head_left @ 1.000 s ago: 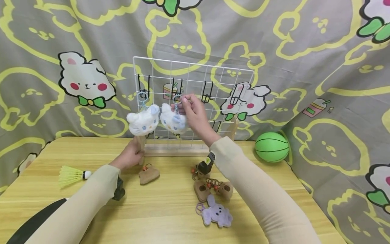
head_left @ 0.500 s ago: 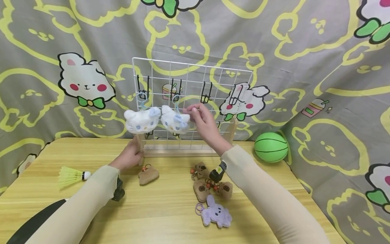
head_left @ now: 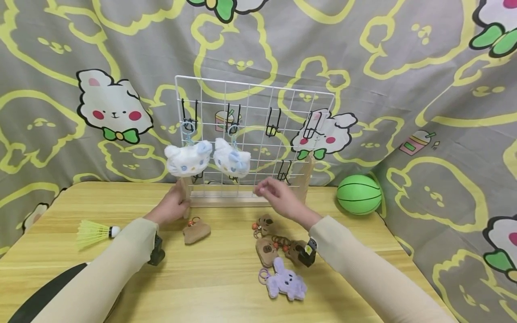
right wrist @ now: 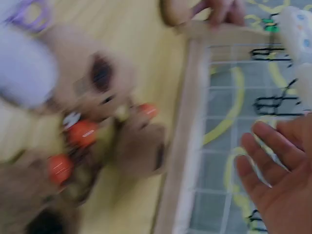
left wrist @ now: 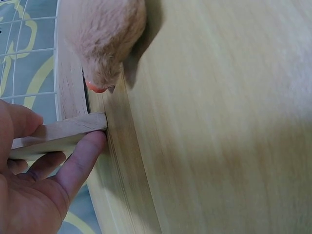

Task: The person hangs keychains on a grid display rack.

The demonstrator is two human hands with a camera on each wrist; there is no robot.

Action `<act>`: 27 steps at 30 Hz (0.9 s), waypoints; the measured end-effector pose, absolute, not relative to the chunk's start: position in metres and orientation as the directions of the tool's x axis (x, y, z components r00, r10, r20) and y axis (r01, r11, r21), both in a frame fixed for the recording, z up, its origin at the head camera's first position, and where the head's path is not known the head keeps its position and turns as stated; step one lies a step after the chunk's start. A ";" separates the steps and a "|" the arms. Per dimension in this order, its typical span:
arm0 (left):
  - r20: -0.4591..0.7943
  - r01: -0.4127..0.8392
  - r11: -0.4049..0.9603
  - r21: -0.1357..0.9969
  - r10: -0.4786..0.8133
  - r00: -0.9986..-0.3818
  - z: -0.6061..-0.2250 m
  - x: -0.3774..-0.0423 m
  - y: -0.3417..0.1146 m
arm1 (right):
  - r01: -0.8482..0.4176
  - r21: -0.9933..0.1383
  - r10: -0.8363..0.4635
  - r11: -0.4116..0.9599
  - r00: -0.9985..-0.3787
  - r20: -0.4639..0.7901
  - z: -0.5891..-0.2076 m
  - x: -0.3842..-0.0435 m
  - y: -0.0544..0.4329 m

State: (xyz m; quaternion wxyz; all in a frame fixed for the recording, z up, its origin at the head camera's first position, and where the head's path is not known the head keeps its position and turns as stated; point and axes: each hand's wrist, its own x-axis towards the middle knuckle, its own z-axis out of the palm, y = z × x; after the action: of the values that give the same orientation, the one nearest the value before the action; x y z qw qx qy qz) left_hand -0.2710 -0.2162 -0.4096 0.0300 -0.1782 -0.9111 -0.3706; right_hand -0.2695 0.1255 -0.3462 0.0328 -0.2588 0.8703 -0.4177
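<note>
My left hand [head_left: 171, 205] grips the left wooden foot [left wrist: 63, 134] of a white wire grid rack [head_left: 258, 107]; the left wrist view shows thumb and fingers on both sides of it. Two white plush cat-head keychains, a left one [head_left: 188, 159] and a right one [head_left: 232, 158], hang by blue rings from black hooks on the rack's left half. My right hand [head_left: 282, 200] is in front of the rack's lower right, holding nothing, fingers loosely bent. In the right wrist view its fingers [right wrist: 265, 163] are spread apart.
Below my right hand lie several brown plush keychains [head_left: 266, 251] and a lilac rabbit keychain [head_left: 288, 283]. Another brown keychain [head_left: 196, 232] lies by the left foot. A yellow shuttlecock [head_left: 94, 234] lies left, a green ball [head_left: 358, 194] right. Bare hooks [head_left: 273, 123] hang on the rack's right half.
My right hand has let go of the right cat keychain's ring and moved down and right, away from it. The keychain now hangs from its hook. My left hand has stayed in place.
</note>
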 end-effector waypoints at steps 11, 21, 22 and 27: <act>0.205 0.361 0.659 0.660 0.305 -0.930 -0.412 -0.272 -0.216 | -0.625 -0.443 -0.747 0.643 -0.640 -0.182 -0.381 -0.264 0.140; 0.167 0.317 0.654 0.686 0.283 -0.944 -0.412 -0.274 -0.217 | -0.643 -0.299 -0.706 0.705 -0.673 -0.220 -0.389 -0.259 0.134; 0.167 0.319 0.654 0.686 0.285 -0.944 -0.411 -0.275 -0.216 | -0.636 -0.303 -0.701 0.710 -0.680 -0.215 -0.389 -0.259 0.134; 0.169 0.322 0.654 0.684 0.288 -0.943 -0.411 -0.277 -0.215 | -0.607 -0.302 -0.671 0.735 -0.714 -0.199 -0.394 -0.258 0.135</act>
State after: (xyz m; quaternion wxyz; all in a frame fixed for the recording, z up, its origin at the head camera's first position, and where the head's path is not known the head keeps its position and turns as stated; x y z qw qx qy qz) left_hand -0.2765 -0.2147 -0.4108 0.0228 -0.1676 -0.9092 -0.3804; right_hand -0.2582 0.1352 -0.3943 0.1490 -0.3476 0.9195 -0.1077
